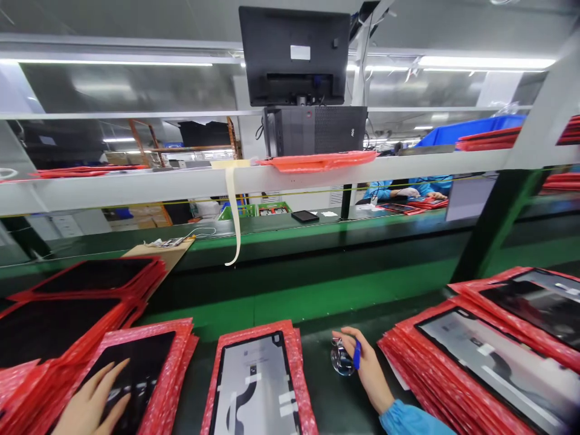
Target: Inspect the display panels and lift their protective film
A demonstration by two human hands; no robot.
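L hand (93, 402) lies flat, fingers spread and not gripping, on the dark screen of a panel in a red bubble-wrap bag (140, 374) at bottom left — top of a stack. R hand (366, 365) reaches fwd over the green bench (317, 338), fingers pinched round a small blue tab (357, 355), touching a clear tape roll (341, 357) that sits on the bench just beside the middle panel (258, 386). That middle panel lies grey back up in its red bag, w/ white tape strips on it, between the two hands.

To the right, a stack of bagged panels (480, 362), grey backs up, fanned out; more behind it near the edge. Left rear — more red bags w/ dark screens (90, 284). Beyond the bench runs a green conveyor belt (317, 232) w/ a small dark device (304, 215) on it. A white shelf (136, 184) crosses above, a strip of tape (233, 211) hanging off it, red bag (317, 161) on top. Monitor back (294, 54) up high. Far side, a co-worker's hands (421, 194) in blue sleeves.
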